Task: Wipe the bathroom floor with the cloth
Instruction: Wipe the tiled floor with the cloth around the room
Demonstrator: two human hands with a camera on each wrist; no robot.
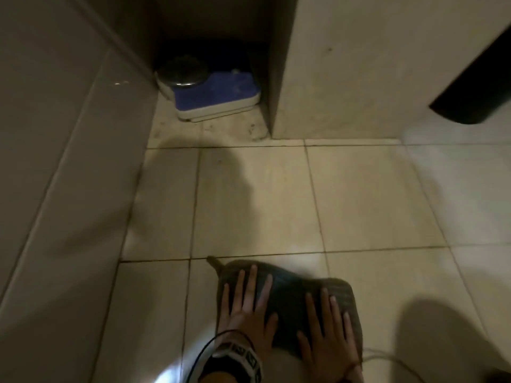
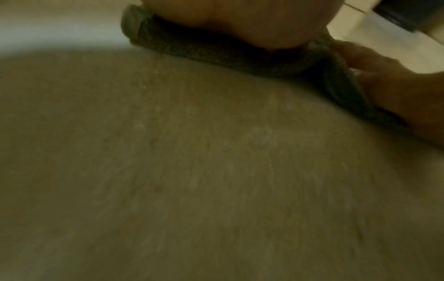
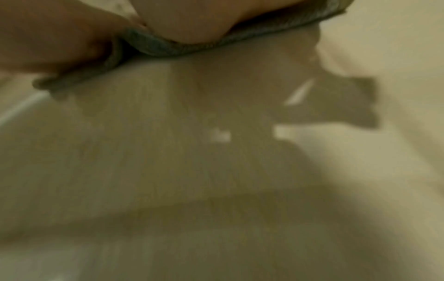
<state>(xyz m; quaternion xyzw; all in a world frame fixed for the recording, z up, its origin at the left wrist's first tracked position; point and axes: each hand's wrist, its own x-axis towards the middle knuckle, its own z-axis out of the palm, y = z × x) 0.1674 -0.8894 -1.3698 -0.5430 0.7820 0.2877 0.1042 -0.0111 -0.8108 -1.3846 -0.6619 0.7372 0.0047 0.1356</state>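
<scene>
We press our left hand and right hand flat, side by side, on the cloth on the floor.

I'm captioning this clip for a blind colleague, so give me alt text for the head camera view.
Two hands, the left hand and right hand, press flat with spread fingers on a dark folded cloth lying on a beige tiled bathroom floor. Farther ahead, a blue and white bathroom scale sits in a dark recess between a wall and a pale partition.
</scene>
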